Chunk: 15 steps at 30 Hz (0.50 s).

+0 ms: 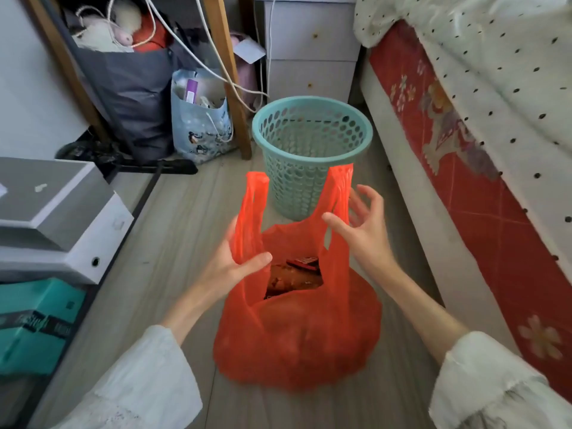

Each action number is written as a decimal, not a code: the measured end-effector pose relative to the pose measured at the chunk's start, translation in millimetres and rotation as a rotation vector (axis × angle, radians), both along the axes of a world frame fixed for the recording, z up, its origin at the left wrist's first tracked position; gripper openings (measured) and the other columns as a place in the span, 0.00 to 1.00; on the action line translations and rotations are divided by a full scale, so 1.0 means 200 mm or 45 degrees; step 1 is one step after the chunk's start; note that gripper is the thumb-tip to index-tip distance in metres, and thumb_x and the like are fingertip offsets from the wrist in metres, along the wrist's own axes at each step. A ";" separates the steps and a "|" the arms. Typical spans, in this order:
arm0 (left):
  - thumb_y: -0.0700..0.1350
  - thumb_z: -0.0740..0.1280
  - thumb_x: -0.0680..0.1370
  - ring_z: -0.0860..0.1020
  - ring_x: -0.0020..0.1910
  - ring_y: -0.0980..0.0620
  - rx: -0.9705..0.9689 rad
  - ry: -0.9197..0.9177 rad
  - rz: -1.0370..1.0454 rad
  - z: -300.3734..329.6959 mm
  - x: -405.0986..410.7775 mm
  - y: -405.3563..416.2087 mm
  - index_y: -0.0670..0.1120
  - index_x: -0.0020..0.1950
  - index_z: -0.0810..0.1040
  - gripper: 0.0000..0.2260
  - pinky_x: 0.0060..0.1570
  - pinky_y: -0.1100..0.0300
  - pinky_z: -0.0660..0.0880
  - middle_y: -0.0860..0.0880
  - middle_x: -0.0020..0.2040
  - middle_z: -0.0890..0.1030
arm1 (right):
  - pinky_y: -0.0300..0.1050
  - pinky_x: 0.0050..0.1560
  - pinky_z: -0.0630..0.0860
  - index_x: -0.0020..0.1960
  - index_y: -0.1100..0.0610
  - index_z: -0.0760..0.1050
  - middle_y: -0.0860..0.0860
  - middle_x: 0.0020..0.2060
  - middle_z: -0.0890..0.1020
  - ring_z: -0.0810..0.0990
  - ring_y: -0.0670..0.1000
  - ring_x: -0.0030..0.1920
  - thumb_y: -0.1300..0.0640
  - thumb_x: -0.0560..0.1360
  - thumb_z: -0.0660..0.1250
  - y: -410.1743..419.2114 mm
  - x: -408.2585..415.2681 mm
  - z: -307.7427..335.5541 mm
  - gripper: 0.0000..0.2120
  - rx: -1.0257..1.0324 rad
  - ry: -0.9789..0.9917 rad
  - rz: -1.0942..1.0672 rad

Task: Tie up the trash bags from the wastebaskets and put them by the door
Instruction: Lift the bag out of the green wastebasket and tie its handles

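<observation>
Red trash bag (297, 332) sits on the grey wood-look floor (173, 230), centre of view, just in front of the teal wastebasket (311, 150). Bag is out of the basket, untied, mouth open; brownish trash and a dark red wrapper (305, 262) visible inside. Two loop handles stand up: left handle (252, 212), right handle (339, 193), tips overlapping the basket's front wall in view.

Left hand (232, 261) at the left handle, thumb pointing right across the handle's base, fingers behind the plastic, so it grips the handle loosely; how tightly, can't tell. Right hand (359, 221) at the right handle, fingers spread and only slightly bent, thumb stretched toward the bag mouth; handle runs against the fingers but no pinch shows, reads as released. Both arms in loose white sleeves (142, 388).

Wastebasket upright, perforated wall, no liner inside.

Right of it: bed with red floral mattress side (464, 168) and white dotted cover (495, 63) hanging over. Behind basket: pale drawer unit (309, 57). Left of basket: wooden leg (230, 75), light blue penguin-print bag (201, 125) full of stuff, dark grey bag (130, 97) with plush toys on top, white cables (192, 48) draped across. Far left: grey-white boxes (58, 218) stacked, teal box (34, 323) below them.
</observation>
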<state>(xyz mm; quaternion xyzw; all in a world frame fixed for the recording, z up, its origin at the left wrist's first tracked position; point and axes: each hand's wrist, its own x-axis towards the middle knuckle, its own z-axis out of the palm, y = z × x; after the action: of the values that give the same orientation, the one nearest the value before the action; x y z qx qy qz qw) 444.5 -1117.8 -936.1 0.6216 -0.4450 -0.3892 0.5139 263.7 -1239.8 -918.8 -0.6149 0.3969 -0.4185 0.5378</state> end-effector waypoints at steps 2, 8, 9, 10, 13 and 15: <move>0.55 0.73 0.59 0.69 0.66 0.58 0.107 -0.042 0.002 -0.08 0.01 0.02 0.51 0.73 0.53 0.48 0.62 0.73 0.66 0.52 0.69 0.67 | 0.37 0.73 0.55 0.75 0.54 0.47 0.50 0.75 0.59 0.57 0.41 0.73 0.59 0.67 0.75 0.01 -0.01 -0.09 0.47 -0.005 0.210 0.139; 0.62 0.76 0.56 0.60 0.74 0.51 0.249 -0.182 0.006 -0.22 0.05 -0.10 0.54 0.74 0.49 0.55 0.73 0.49 0.60 0.47 0.75 0.59 | 0.39 0.69 0.57 0.76 0.56 0.49 0.51 0.59 0.74 0.63 0.49 0.67 0.52 0.66 0.75 -0.07 0.08 -0.25 0.49 -0.143 0.739 0.291; 0.65 0.76 0.55 0.63 0.73 0.48 0.278 -0.219 0.000 -0.26 0.07 -0.13 0.51 0.74 0.53 0.54 0.72 0.47 0.61 0.45 0.74 0.62 | 0.38 0.63 0.59 0.74 0.58 0.60 0.53 0.54 0.75 0.65 0.51 0.63 0.54 0.68 0.73 -0.07 0.10 -0.25 0.39 -0.202 0.821 0.278; 0.67 0.75 0.55 0.67 0.70 0.45 0.300 -0.244 -0.008 -0.30 0.09 -0.17 0.48 0.72 0.60 0.51 0.70 0.45 0.64 0.43 0.70 0.68 | 0.38 0.59 0.61 0.67 0.60 0.70 0.57 0.51 0.76 0.67 0.55 0.61 0.55 0.71 0.71 -0.08 0.13 -0.26 0.26 -0.282 0.885 0.252; 0.55 0.71 0.68 0.75 0.62 0.44 0.238 -0.281 0.109 -0.31 0.07 -0.22 0.40 0.62 0.73 0.28 0.67 0.52 0.68 0.38 0.61 0.77 | 0.44 0.55 0.63 0.51 0.69 0.78 0.63 0.49 0.77 0.71 0.58 0.54 0.61 0.76 0.63 -0.10 0.17 -0.29 0.11 -0.332 0.840 0.143; 0.42 0.62 0.78 0.79 0.51 0.55 0.194 -0.162 0.227 -0.30 0.04 -0.24 0.35 0.61 0.73 0.15 0.55 0.66 0.72 0.38 0.57 0.78 | 0.47 0.49 0.67 0.52 0.73 0.76 0.64 0.46 0.79 0.72 0.54 0.47 0.63 0.79 0.56 -0.11 0.17 -0.30 0.14 -0.076 0.548 0.065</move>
<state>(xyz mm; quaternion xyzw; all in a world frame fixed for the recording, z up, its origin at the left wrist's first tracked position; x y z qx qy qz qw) 452.3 -1164.9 -995.2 0.7194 -0.3887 -0.3344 0.4685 297.7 -1261.0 -979.6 -0.7155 0.4742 -0.2755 0.4327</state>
